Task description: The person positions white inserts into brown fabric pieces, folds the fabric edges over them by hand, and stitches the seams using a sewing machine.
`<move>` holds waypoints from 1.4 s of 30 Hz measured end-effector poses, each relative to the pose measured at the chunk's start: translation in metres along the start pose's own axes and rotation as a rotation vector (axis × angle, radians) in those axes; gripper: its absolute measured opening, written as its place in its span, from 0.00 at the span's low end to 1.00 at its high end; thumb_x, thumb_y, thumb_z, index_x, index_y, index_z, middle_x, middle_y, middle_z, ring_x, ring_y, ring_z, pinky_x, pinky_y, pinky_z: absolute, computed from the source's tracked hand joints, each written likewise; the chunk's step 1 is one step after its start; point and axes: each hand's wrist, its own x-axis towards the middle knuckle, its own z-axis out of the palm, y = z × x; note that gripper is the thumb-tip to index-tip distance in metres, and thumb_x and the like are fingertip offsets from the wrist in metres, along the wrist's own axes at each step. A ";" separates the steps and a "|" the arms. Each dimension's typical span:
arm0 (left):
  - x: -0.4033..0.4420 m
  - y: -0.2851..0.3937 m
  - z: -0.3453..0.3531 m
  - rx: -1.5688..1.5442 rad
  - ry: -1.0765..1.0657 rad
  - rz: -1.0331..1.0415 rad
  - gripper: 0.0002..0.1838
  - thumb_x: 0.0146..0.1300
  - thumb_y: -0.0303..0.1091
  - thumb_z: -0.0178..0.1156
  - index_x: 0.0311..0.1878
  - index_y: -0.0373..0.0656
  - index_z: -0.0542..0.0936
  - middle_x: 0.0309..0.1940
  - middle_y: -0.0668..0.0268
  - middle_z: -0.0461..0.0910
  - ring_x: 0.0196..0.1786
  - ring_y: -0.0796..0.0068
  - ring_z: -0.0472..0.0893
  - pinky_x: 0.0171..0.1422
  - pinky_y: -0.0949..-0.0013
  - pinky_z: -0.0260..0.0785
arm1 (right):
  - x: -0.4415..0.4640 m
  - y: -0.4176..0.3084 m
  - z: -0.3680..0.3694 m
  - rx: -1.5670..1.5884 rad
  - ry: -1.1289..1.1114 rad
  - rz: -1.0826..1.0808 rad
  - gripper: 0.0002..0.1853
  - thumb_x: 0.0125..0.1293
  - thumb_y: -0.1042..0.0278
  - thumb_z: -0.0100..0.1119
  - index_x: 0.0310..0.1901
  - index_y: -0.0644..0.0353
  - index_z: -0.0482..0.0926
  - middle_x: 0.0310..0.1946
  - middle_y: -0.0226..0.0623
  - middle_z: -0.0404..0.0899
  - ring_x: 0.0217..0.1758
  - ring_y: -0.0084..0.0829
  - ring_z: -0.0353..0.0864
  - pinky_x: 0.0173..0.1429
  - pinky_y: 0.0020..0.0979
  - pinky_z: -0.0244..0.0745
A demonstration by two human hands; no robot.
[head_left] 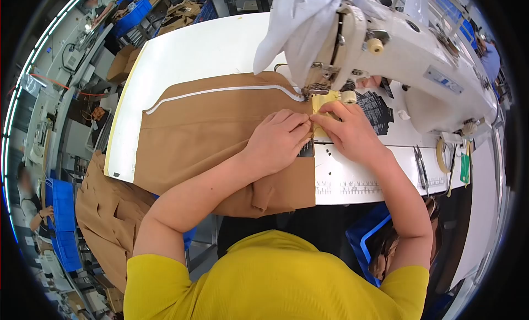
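Note:
Brown fabric (204, 121) with a white strip (220, 90) along its upper part lies on the white sewing table, its right edge below the needle area of the sewing machine (408, 61). My left hand (280, 141) rests on the fabric near that edge, its fingers bent together and pinching the cloth. Close beside it, my right hand (350, 130) pinches the same edge with thumb and forefinger. The two hands' fingertips nearly meet just below the presser foot. A yellow piece (319, 102) shows beside the edge, partly behind my right hand.
Black labels (374, 112) lie right of the needle. Tweezers (421, 167) and a tape roll (442, 156) are at the table's right. White cloth (300, 31) hangs over the machine. More brown fabric (107, 215) hangs at the left, near blue bins (65, 226) and a person (33, 210).

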 end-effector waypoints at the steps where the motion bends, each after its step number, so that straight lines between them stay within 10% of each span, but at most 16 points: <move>1: 0.000 -0.001 0.001 -0.001 0.012 0.013 0.13 0.59 0.31 0.63 0.47 0.38 0.80 0.46 0.65 0.77 0.47 0.64 0.76 0.53 0.62 0.72 | 0.000 0.000 -0.001 -0.028 -0.011 0.002 0.18 0.58 0.75 0.61 0.52 0.50 0.81 0.47 0.32 0.75 0.45 0.37 0.75 0.52 0.37 0.67; 42: 0.028 -0.054 -0.001 -0.122 -0.103 0.056 0.15 0.54 0.33 0.64 0.46 0.43 0.84 0.42 0.65 0.77 0.50 0.58 0.76 0.53 0.62 0.74 | 0.021 0.016 0.016 -0.215 0.231 -0.032 0.11 0.58 0.71 0.61 0.44 0.52 0.82 0.37 0.30 0.79 0.43 0.34 0.75 0.52 0.35 0.67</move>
